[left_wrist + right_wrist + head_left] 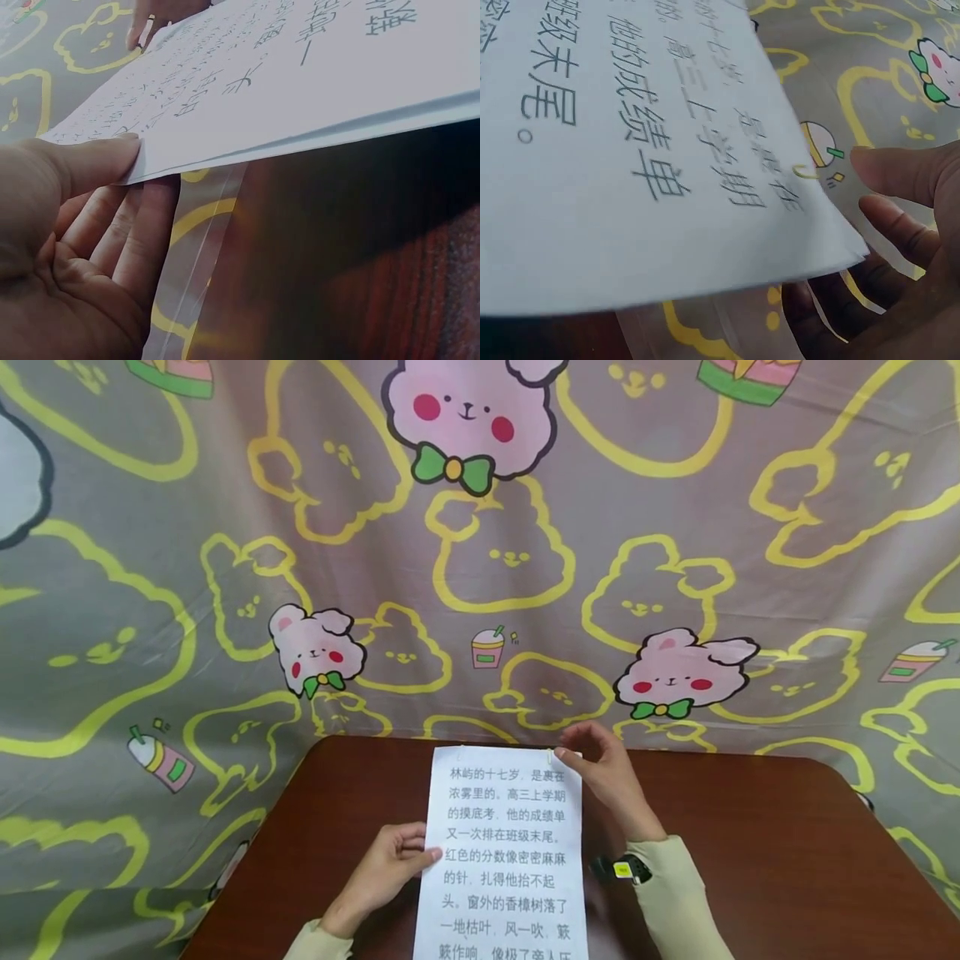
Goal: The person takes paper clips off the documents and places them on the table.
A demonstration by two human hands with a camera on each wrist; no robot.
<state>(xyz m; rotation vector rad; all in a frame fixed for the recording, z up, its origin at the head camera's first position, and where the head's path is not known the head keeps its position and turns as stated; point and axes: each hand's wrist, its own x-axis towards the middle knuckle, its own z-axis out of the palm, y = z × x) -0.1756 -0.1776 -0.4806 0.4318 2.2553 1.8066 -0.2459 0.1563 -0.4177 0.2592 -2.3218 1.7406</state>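
Observation:
Several sheets of paper (504, 860) with large printed Chinese text are held up in front of me, over the table. My left hand (390, 868) pinches their left edge, with the thumb (97, 161) on the printed side and the fingers behind. A small yellow paper clip (804, 172) sits on the top edge near the right corner. Beside that corner is my right hand (603, 772). In the right wrist view its thumb (892, 171) and forefinger stand apart from the clip, and its other fingers reach partly behind the sheets.
Underneath is a dark reddish-brown table (765, 852). Behind it hangs a grey cloth (517, 635) printed with yellow outlines and cartoon rabbits. A black band with a yellow label (624, 869) is on my right wrist.

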